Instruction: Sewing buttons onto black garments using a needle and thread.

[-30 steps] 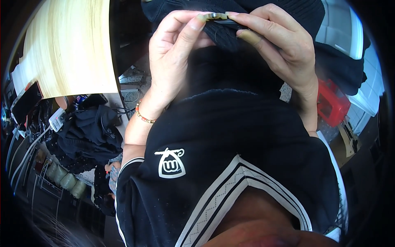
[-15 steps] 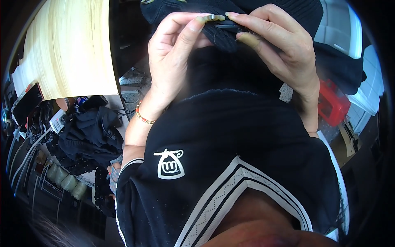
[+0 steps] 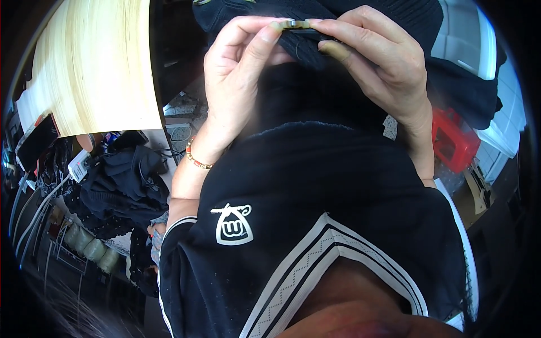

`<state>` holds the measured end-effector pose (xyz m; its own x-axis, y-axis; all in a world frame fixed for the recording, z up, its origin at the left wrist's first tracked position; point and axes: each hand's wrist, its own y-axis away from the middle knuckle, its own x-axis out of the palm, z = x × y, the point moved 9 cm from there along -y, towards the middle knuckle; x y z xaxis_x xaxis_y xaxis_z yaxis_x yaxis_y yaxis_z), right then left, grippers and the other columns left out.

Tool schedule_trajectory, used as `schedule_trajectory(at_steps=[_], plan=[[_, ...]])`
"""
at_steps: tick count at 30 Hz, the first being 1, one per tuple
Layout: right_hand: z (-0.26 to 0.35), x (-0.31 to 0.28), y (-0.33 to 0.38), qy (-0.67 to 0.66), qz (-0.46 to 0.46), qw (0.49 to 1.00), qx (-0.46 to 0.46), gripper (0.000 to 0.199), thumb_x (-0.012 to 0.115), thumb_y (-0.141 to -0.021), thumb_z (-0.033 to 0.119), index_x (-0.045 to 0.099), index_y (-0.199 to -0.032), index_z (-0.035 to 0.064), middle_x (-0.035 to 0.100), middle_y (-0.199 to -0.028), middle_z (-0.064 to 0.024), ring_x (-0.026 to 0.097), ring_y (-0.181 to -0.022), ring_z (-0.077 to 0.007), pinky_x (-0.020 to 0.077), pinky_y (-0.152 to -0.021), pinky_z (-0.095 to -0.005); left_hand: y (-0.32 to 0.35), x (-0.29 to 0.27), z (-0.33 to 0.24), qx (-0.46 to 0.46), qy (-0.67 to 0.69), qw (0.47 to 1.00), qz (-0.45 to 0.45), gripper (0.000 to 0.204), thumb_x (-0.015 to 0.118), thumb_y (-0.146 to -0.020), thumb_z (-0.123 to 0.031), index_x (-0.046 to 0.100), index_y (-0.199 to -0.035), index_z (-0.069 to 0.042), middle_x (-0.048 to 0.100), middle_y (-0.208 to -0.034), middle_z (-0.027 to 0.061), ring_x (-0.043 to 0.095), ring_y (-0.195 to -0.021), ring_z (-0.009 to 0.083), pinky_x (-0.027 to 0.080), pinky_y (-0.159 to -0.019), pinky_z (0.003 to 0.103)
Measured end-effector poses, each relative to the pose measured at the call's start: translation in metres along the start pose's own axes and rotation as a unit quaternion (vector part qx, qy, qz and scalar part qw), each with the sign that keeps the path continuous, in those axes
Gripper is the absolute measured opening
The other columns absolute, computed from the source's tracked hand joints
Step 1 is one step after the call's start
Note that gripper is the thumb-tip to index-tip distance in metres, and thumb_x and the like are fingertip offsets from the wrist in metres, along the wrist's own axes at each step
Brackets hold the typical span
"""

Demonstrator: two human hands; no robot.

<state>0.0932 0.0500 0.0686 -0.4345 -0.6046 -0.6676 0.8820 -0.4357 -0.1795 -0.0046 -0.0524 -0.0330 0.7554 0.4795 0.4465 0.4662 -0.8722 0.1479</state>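
Note:
My left hand (image 3: 236, 70) pinches a small, shiny, yellow-brown piece (image 3: 294, 25), seen edge-on and looking like a button, between thumb and forefinger. It sits against a black knitted garment (image 3: 307, 50) that hangs below my fingers. From the other side, my right hand (image 3: 386, 62) is closed round a small dark tool (image 3: 309, 34) with a narrow blade, most of it hidden by the fingers. My right forefinger touches the end of the yellow-brown piece. The right thumb, with a yellowish tip, is bent underneath.
A pale wood-grain board (image 3: 96, 67) stands at the left. Below it lie a dark phone (image 3: 38, 143), cables and a heap of black clothing (image 3: 121, 183). On the right are a red plastic container (image 3: 455, 141) and a white plastic bin (image 3: 504, 118). More black ribbed knitwear (image 3: 394, 25) lies beyond my hands.
My right hand has shifted slightly left, bringing its forefinger up against the yellow-brown piece. The tool's blade, bright before, now looks darker. My left hand stays in place.

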Motion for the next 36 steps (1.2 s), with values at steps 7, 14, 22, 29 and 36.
schedule_trajectory(at_steps=[7,14,22,29,36], plan=[[-0.017,-0.003,0.004,-0.092,-0.015,0.994,0.059,0.025,0.075,-0.076,0.003,0.072,-0.101,-0.0010,0.063,-0.078,-0.0121,0.062,-0.065,-0.0232,0.0490,-0.058,-0.0306,-0.002,-0.001,0.000,0.008,0.036,0.999,0.012,0.017,0.058,-0.099,-0.012,0.063,-0.110,-0.001,0.068,-0.107,0.0083,0.067,-0.089,0.0103,0.059,-0.079,0.026],[-0.008,0.012,0.011,0.009,0.007,0.992,-0.127,0.039,0.079,-0.074,0.005,0.069,-0.112,0.0026,0.057,-0.075,-0.0034,0.051,-0.060,-0.0091,0.0388,-0.052,-0.0224,0.000,0.001,-0.005,-0.004,0.036,0.999,0.000,0.018,0.058,-0.099,-0.013,0.062,-0.111,-0.001,0.068,-0.107,0.0096,0.068,-0.088,0.0122,0.059,-0.080,0.027],[-0.022,-0.111,0.056,-0.402,-0.064,0.905,-0.119,0.028,0.067,-0.090,0.019,0.066,-0.109,-0.0008,0.064,-0.090,-0.0097,0.058,-0.078,-0.0186,0.0441,-0.069,-0.0292,-0.011,0.017,-0.064,0.282,-0.524,0.803,-0.014,0.103,0.092,-0.062,-0.026,0.036,-0.147,-0.011,0.038,-0.137,0.0200,0.036,-0.132,0.0369,0.037,-0.106,0.046],[-0.080,-0.160,0.148,-0.571,-0.249,0.782,-0.034,0.037,0.068,-0.088,0.023,0.061,-0.116,-0.0012,0.063,-0.103,-0.0116,0.060,-0.091,-0.0216,0.0453,-0.083,-0.0324,-0.034,0.044,0.017,0.112,-0.574,0.792,0.177,0.123,0.091,-0.058,-0.041,0.018,-0.154,-0.015,0.020,-0.149,0.0362,0.031,-0.135,0.0538,0.035,-0.104,0.063],[-0.077,-0.152,0.133,-0.651,-0.222,0.718,-0.103,0.047,0.069,-0.087,0.026,0.056,-0.123,-0.0016,0.062,-0.116,-0.0135,0.061,-0.105,-0.0245,0.0465,-0.096,-0.0356,-0.055,0.063,0.046,0.035,-0.541,0.808,0.231,0.056,0.079,-0.063,-0.008,0.055,-0.113,-0.003,0.056,-0.110,0.0249,0.062,-0.097,0.0438,0.052,-0.088,0.047]])
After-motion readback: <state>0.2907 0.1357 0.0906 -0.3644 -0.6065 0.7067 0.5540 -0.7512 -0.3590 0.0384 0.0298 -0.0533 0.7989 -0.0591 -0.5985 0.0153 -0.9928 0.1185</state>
